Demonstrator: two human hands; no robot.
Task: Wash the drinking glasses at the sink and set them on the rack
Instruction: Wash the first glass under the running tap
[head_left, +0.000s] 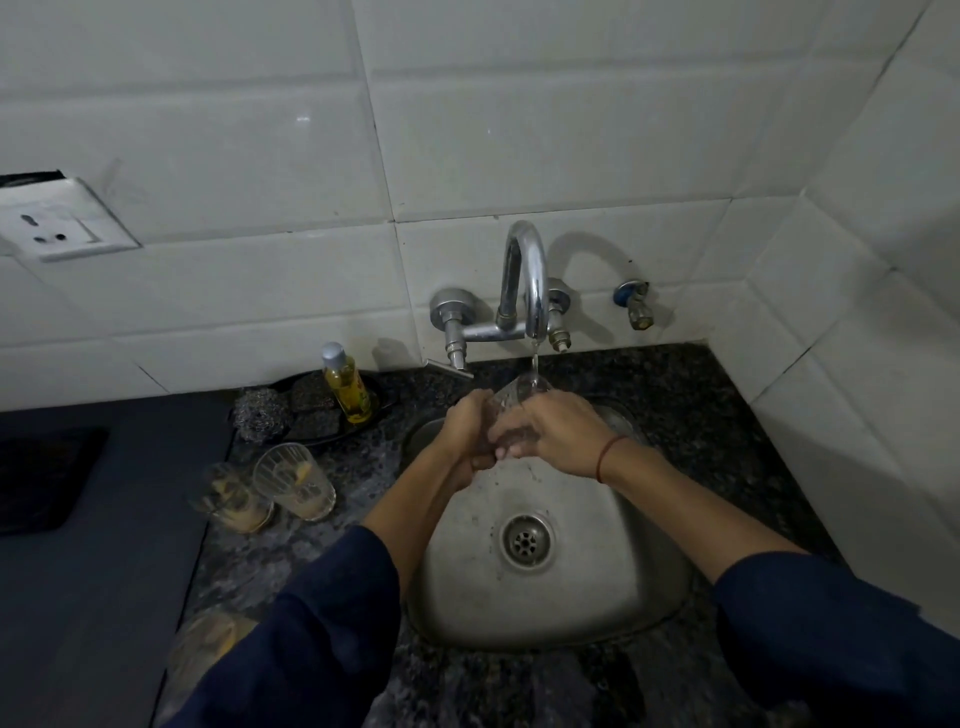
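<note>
Drinking glass (515, 399) held above the steel sink (613, 582), tilted with its open mouth up toward the wall tap (531, 270), whose thin stream of water (534, 364) falls onto the rim. Both hands wrap it: the left hand (466, 431) curls round it from the left, and the right hand (557, 436), a red thread (608, 456) at the wrist, closes over it from the right, the fingers of the two meeting across its lower part. Dark blue sleeves (322, 623) cover both forearms. Below the hands lies the round drain (527, 540). On the speckled granite counter (701, 415) left of the basin stand a ribbed glass (293, 480) and, just to its left, a second glass (231, 500), each with pale residue at the bottom and what looks like a yellow slice inside. A third glass (200, 649), blurred, sits at the near edge beside the left sleeve. Behind them, against the white tiled wall (571, 104), a dark tray (382, 400) carries a bottle of yellow liquid (350, 387) with a silver cap and dark scouring pads (311, 399), with a ball of steel wool (257, 415) at its left end. A small valve (636, 306) juts from the tiles right of the tap, and a wall socket (57, 223) is at far left.
</note>
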